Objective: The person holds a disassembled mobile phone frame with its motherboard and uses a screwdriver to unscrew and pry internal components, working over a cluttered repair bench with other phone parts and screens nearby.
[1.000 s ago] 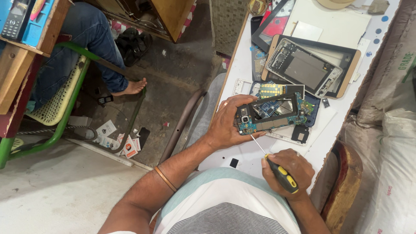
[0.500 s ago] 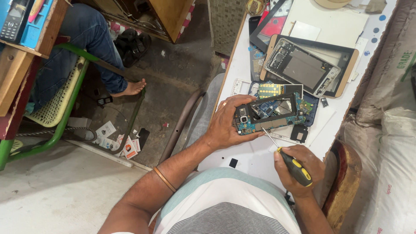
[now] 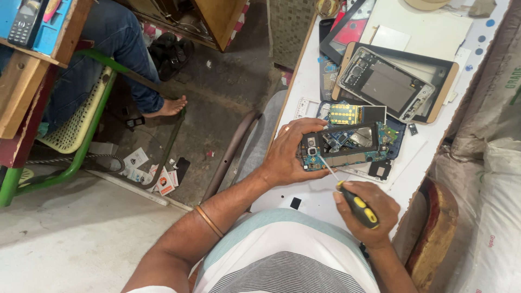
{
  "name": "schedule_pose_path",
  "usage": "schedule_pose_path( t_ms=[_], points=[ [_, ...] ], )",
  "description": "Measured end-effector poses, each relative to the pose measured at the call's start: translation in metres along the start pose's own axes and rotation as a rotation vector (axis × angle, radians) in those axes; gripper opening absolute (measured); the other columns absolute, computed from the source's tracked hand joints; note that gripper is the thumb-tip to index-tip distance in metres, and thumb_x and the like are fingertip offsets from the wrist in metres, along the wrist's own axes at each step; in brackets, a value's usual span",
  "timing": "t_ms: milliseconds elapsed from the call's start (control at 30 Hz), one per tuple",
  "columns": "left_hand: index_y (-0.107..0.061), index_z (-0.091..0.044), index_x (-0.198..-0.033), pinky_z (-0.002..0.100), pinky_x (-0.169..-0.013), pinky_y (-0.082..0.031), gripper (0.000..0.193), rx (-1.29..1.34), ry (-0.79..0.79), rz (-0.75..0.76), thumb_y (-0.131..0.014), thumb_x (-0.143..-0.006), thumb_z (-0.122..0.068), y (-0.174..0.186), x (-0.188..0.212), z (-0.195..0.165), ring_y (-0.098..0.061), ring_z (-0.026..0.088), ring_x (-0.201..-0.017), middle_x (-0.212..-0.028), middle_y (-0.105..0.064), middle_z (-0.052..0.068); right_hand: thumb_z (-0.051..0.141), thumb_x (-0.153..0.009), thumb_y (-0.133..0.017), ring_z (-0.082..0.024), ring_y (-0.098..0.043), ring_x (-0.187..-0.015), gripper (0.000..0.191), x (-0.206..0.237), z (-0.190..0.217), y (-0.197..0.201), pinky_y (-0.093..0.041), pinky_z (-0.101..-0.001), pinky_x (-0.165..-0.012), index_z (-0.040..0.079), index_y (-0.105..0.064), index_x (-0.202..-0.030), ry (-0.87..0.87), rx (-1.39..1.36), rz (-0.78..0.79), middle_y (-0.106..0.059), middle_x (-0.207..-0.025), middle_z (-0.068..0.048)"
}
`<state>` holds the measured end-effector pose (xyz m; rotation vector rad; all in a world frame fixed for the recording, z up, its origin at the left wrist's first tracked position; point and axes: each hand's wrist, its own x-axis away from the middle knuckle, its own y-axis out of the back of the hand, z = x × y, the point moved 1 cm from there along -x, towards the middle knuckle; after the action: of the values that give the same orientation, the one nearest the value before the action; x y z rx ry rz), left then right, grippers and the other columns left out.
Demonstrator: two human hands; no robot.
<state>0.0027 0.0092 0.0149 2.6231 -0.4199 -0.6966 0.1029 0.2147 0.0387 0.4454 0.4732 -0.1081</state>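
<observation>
On the far left, clear of my work, another person's leg [image 3: 116, 59] and bare foot [image 3: 169, 107] rest by a green-framed chair [image 3: 76, 127], with scattered cards [image 3: 157, 173] on the floor. My left hand [image 3: 290, 154] is closed around the near end of the opened phone board [image 3: 347, 149]: thumb on the near edge, fingers wrapped over the far edge, so the board sits tilted towards my view and cannot shift under tool pressure. The board is held just above the white tabletop [image 3: 315, 195], at its left edge, with the camera end nearest my palm. My right hand [image 3: 366, 211] holds a screwdriver [image 3: 353, 198] with a yellow-and-black handle in a full closed grip, handle seated in the palm. This lets me press along the shaft while turning. The thin shaft angles up and left, and its tip meets the lower edge of the board near the left corner; the exact screw is too small to make out. Behind the board lie a loose keypad panel [image 3: 345, 114] and a larger dismantled device in its frame [image 3: 388, 84], set aside within reach but apart from the working area. Sacks [image 3: 488, 163] stand at the right edge.
</observation>
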Motion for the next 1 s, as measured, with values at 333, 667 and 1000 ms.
schedule_pose_path(
  t_ms=[333,667,1000],
  points=[
    [-0.048,-0.014,-0.141,0.044,-0.118,-0.042,0.084,0.017,-0.017,0.002,-0.092,-0.075,-0.042,0.0024,0.0,-0.0014,-0.056,0.028,-0.139,-0.145,-0.059,0.008,0.001,-0.085,-0.081,-0.024,-0.076,-0.09,0.029,-0.0049,0.0067,-0.0051,-0.06,-0.0307,-0.08,-0.002,-0.067,-0.11,0.015,0.028,0.014,-0.074,-0.098,-0.016],
    [-0.048,-0.014,-0.14,0.043,-0.118,-0.042,0.082,0.021,-0.011,0.003,-0.092,-0.075,-0.042,0.0011,0.0001,-0.001,-0.056,0.027,-0.139,-0.145,-0.059,0.008,-0.003,-0.083,-0.079,-0.023,-0.074,-0.082,0.026,-0.0049,0.0083,-0.0029,-0.059,-0.0305,-0.073,-0.003,-0.067,-0.107,0.035,0.033,-0.001,-0.073,-0.092,-0.016],
    [-0.048,-0.016,-0.139,0.045,-0.118,-0.042,0.082,-0.007,-0.034,-0.004,-0.091,-0.076,-0.046,-0.0025,0.0014,0.0015,-0.056,0.026,-0.139,-0.145,-0.059,0.007,-0.002,-0.081,-0.079,-0.021,-0.074,-0.077,0.026,-0.0039,0.0094,-0.0055,-0.058,-0.0291,-0.068,-0.002,-0.068,-0.104,0.047,0.0,0.035,-0.073,-0.088,-0.014]
  ],
)
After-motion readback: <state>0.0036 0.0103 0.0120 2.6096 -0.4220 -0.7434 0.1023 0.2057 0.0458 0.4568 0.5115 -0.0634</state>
